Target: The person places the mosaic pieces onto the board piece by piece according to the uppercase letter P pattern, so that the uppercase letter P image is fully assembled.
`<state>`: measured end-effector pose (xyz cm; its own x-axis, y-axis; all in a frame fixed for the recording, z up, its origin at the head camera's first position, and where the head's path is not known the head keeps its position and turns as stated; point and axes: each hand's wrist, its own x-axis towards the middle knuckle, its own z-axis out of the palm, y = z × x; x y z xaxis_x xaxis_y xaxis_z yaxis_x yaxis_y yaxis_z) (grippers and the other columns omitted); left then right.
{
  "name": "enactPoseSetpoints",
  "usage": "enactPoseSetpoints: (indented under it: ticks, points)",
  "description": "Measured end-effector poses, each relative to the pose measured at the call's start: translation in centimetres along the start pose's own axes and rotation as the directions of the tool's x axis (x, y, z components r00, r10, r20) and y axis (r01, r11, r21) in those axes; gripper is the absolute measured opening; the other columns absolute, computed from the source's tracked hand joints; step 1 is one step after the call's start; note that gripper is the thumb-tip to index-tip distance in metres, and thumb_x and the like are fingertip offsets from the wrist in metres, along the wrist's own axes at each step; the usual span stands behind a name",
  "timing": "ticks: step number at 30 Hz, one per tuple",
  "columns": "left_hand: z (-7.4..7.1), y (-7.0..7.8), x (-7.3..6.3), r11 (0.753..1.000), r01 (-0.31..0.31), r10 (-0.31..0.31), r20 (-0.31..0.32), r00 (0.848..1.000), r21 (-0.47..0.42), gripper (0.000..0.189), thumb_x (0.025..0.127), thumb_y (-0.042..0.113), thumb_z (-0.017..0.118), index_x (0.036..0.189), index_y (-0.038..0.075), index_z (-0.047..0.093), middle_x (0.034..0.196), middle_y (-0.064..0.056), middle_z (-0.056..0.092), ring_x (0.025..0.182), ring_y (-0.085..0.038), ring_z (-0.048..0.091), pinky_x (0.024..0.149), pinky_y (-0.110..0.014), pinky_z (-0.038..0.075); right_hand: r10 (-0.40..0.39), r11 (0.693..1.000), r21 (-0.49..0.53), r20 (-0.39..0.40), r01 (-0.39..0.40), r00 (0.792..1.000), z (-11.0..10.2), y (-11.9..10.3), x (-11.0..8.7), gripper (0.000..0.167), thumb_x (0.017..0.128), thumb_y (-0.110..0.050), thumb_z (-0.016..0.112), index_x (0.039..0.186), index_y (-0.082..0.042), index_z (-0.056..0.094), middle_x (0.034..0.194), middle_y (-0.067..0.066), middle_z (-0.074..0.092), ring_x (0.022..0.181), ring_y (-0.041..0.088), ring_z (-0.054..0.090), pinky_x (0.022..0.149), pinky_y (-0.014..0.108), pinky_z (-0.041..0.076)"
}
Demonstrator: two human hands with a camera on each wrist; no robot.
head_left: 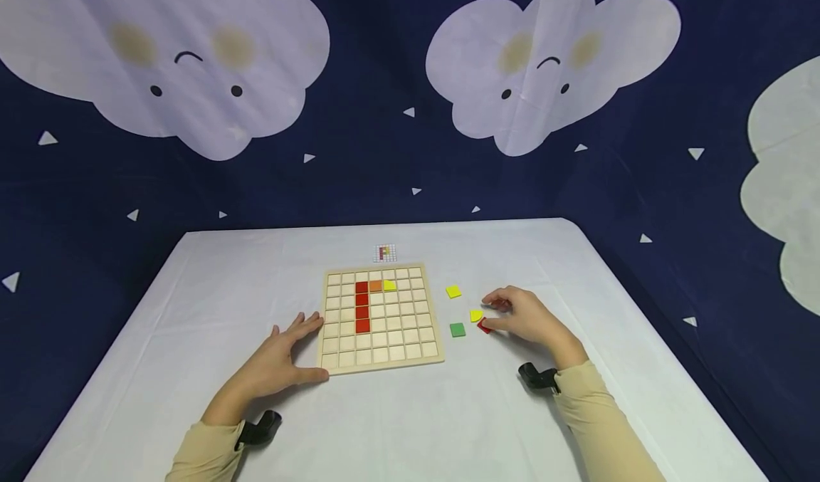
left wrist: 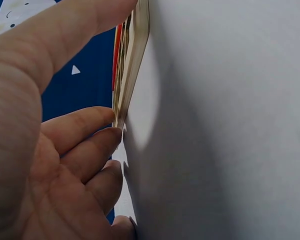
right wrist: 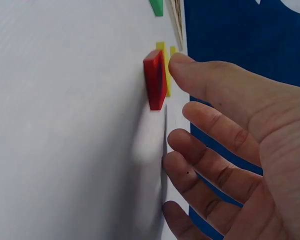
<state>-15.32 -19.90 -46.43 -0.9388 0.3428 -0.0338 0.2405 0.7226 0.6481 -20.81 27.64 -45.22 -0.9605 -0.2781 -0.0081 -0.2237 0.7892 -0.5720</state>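
A wooden grid board (head_left: 397, 338) lies on the table, with a column of red tiles (head_left: 362, 312), an orange tile (head_left: 376, 286) and a yellow tile (head_left: 389, 285) in its cells. My left hand (head_left: 272, 363) is spread at the board's left side, fingertips along the edge and thumb at the near corner. To the right of the board, my right hand (head_left: 528, 317) hovers low with its thumb tip at a loose red tile (right wrist: 154, 80). Its other fingers are apart from that tile and loosely bent. A yellow tile with a rounded side (head_left: 476, 315) lies right beside the red one.
Between board and right hand lie a yellow square tile (head_left: 453, 292) and a green tile (head_left: 458, 330). Behind the board is a small card (head_left: 385, 253) printed with a coloured grid pattern. A dark blue cloud-print curtain (head_left: 378, 147) hangs beyond the white table (head_left: 256, 268).
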Motion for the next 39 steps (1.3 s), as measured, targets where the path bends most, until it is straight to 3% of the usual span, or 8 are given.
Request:
enactPoseSetpoints:
  ticks: [6,16,26,39]
  points:
    - [-0.1,0.0,0.0,1.000,-0.001,0.001,0.016,1.000,-0.005,0.104,0.074,0.040,0.098,0.159,0.002,0.050,0.170,-0.021,0.040,0.163,-0.050,0.023,0.129,-0.079,0.006,0.012,1.000,-0.015,-0.004,-0.012,1.000,0.0,0.8,-0.5,0.043,0.085,-0.026,0.091,0.121,-0.007,0.077,0.113,0.004,0.075,0.100,0.018,0.065,0.094,0.040,0.056]
    - [0.1,0.1,-0.1,1.000,0.004,-0.004,0.028,1.000,-0.004,0.103,0.075,0.040,0.097,0.160,0.005,0.050,0.171,-0.019,0.039,0.163,-0.051,0.021,0.129,-0.079,0.004,0.036,0.999,-0.001,-0.006,-0.036,0.999,0.2,0.8,-1.0,0.041,0.084,-0.028,0.093,0.117,-0.009,0.078,0.113,0.004,0.072,0.101,0.019,0.063,0.094,0.040,0.054]
    - [0.0,-0.1,0.0,1.000,-0.009,0.009,0.019,1.000,-0.017,0.102,0.075,0.039,0.097,0.159,0.004,0.050,0.171,-0.019,0.039,0.163,-0.052,0.020,0.128,-0.080,0.003,0.010,1.000,-0.017,-0.015,-0.010,1.000,0.5,0.9,-1.1,0.035,0.081,-0.032,0.094,0.107,-0.013,0.079,0.110,0.003,0.070,0.102,0.019,0.062,0.098,0.044,0.054]
    - [0.2,-0.4,0.0,0.999,-0.020,0.021,0.014,1.000,-0.030,0.102,0.076,0.038,0.097,0.160,0.004,0.050,0.172,-0.019,0.038,0.164,-0.052,0.019,0.128,-0.080,0.002,0.020,1.000,-0.009,-0.020,-0.020,1.000,0.6,0.7,-1.1,0.024,0.084,-0.024,0.092,0.102,-0.014,0.079,0.107,0.005,0.069,0.099,0.020,0.062,0.095,0.042,0.054]
